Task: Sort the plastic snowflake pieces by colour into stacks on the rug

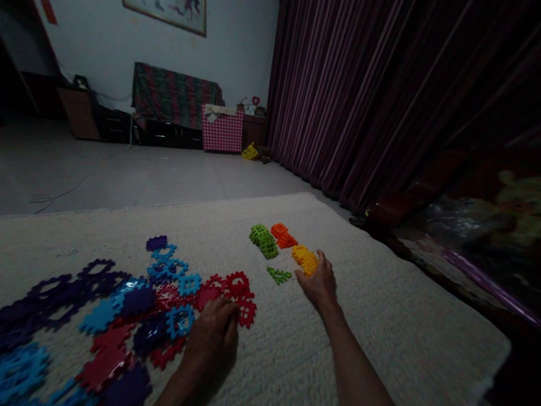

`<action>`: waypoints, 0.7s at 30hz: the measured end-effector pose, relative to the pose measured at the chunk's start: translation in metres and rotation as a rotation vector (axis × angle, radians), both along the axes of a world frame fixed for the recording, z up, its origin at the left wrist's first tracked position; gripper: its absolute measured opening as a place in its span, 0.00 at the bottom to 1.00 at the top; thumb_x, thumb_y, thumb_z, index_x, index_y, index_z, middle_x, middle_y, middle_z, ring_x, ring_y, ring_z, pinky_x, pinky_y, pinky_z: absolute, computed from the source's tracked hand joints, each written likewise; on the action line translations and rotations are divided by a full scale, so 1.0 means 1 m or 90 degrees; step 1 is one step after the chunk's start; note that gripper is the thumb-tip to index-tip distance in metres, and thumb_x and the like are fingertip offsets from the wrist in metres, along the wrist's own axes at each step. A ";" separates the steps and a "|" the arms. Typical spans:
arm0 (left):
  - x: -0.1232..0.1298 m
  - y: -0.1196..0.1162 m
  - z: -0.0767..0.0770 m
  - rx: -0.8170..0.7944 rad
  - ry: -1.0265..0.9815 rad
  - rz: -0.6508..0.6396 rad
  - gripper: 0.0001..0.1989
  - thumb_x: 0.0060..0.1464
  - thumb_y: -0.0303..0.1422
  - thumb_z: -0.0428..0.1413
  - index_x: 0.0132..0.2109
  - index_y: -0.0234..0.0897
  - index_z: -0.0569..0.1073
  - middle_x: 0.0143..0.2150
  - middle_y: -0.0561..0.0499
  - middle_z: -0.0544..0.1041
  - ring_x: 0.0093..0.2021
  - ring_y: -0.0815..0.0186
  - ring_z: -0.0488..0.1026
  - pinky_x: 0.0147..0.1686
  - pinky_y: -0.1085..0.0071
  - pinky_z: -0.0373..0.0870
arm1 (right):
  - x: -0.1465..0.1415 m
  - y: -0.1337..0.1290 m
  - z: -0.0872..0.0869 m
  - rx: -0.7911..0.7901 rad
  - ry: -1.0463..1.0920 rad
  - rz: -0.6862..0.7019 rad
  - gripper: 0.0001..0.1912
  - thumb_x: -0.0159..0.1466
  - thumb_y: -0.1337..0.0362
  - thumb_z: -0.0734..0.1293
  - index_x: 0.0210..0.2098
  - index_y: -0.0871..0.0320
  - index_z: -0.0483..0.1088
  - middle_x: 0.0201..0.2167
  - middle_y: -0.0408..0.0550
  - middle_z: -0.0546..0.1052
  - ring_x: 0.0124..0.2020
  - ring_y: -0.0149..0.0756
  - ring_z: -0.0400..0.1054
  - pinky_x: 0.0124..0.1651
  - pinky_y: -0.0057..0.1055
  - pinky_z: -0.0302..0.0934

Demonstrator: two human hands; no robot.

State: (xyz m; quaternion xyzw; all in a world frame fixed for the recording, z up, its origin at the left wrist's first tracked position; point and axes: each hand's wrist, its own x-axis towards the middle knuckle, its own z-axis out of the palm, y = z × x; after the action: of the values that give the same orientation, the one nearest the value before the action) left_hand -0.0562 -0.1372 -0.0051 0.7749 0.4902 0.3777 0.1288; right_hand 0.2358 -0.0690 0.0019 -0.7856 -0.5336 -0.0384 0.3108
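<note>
My right hand point(321, 284) has its thumb and fingers around the near end of a row of yellow interlocking plastic tiles point(304, 259). Just left of it lie a green triangular tile point(278, 275), a row of green tiles point(264, 240) and a row of orange tiles point(283, 236). My left hand point(215, 326) is closed, fingers bent down at the red interlocking tiles point(239, 283); its fingertips are hidden, so what it holds I cannot make out. Left of it spread loose light blue tiles point(179, 320), dark purple tiles point(136, 299) and more red tiles point(107, 362).
All the tiles lie on a cream quilted mat point(279, 368) over a tiled floor point(178, 173). Dark purple curtains point(337, 89) hang at the right, beside a dark seat with a purple wrapped item point(495, 289). Low cabinets and a red checked cloth point(222, 130) stand along the far wall.
</note>
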 end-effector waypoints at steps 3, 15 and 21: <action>0.000 0.001 -0.001 0.010 0.005 -0.006 0.12 0.58 0.27 0.49 0.41 0.37 0.78 0.43 0.45 0.78 0.43 0.60 0.74 0.42 0.63 0.73 | 0.004 0.004 0.000 -0.013 0.019 -0.002 0.43 0.56 0.53 0.67 0.67 0.61 0.50 0.55 0.63 0.68 0.53 0.52 0.67 0.53 0.42 0.61; -0.002 0.003 -0.004 0.008 0.020 -0.010 0.12 0.59 0.28 0.49 0.42 0.38 0.78 0.43 0.44 0.78 0.43 0.60 0.74 0.41 0.63 0.73 | 0.020 0.010 -0.005 -0.009 0.047 0.061 0.43 0.55 0.54 0.68 0.66 0.60 0.52 0.56 0.61 0.66 0.55 0.49 0.65 0.54 0.40 0.62; -0.001 0.000 -0.003 0.011 0.017 -0.007 0.12 0.59 0.27 0.49 0.41 0.37 0.77 0.42 0.45 0.78 0.42 0.59 0.74 0.41 0.63 0.73 | 0.027 -0.001 0.006 -0.120 0.034 0.038 0.47 0.52 0.53 0.71 0.67 0.59 0.52 0.56 0.63 0.66 0.54 0.52 0.67 0.53 0.42 0.62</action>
State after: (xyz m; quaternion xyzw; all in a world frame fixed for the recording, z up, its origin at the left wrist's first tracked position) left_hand -0.0576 -0.1374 -0.0077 0.7836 0.4841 0.3711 0.1179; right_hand 0.2633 -0.0698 0.0077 -0.7958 -0.5495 0.0425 0.2507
